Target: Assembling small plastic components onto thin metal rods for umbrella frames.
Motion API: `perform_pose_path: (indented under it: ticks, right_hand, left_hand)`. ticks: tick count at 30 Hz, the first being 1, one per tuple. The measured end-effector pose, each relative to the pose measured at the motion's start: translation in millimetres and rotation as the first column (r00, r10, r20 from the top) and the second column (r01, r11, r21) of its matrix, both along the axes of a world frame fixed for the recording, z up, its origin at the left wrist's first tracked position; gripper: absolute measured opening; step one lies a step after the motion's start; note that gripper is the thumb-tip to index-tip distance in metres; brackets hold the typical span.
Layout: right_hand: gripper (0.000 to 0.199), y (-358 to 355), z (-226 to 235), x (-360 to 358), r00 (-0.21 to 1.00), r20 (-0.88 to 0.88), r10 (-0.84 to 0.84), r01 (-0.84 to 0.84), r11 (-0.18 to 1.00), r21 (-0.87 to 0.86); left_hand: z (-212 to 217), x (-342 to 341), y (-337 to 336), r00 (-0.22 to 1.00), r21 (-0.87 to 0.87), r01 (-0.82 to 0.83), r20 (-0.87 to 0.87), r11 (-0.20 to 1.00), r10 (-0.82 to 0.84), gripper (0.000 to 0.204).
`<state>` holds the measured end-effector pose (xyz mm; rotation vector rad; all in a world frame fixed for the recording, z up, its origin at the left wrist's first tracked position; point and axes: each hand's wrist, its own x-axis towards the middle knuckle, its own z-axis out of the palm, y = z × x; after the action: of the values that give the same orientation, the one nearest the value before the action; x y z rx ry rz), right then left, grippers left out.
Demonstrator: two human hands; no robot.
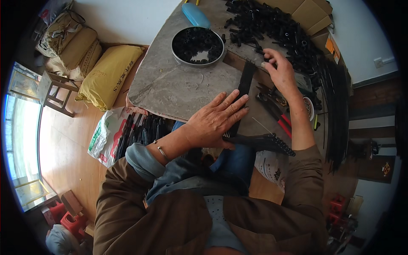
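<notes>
My left hand (216,112) lies flat, fingers stretched out, across a row of black rods (245,80) side by side on the table; thin pale tips stick out at the row's far end. More black rods with round ends (272,143) fan out to the right of that hand, at the table's near edge. Above and right of the row, my right hand (278,70) is closed, thumb and fingers pinching a small black piece mostly hidden by them. Just beyond it spreads a heap of small black tubular parts (272,25).
A round metal pan (173,47) holds more black parts, near a light blue case (196,16). Red-handled pliers (282,121) lie at the right, beside a small white bowl (311,111) and long black rods (335,114). Yellow sack (111,76) and bundled rods (148,129) are left.
</notes>
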<state>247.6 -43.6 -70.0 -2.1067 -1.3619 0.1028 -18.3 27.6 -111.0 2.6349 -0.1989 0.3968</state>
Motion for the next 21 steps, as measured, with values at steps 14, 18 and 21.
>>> perform_pose_path:
  ticks: [14,18,21]
  right_hand:
    - [0.032,-26,6,-68,0.647,0.646,0.404,-0.403,0.901,-0.161]
    - [0.044,-44,58,-89,0.780,0.170,0.603,-0.576,0.797,-0.183]
    - [0.032,-72,64,-166,0.324,-0.775,0.542,-0.774,0.623,0.112]
  left_hand:
    - [15,-8,7,0.990,0.148,0.131,0.040,0.980,-0.138,0.062]
    - [137,-36,19,0.890,-0.424,0.242,0.455,0.873,-0.026,0.029]
    - [210,-55,37,0.860,-0.386,-0.004,0.469,0.922,0.201,0.039]
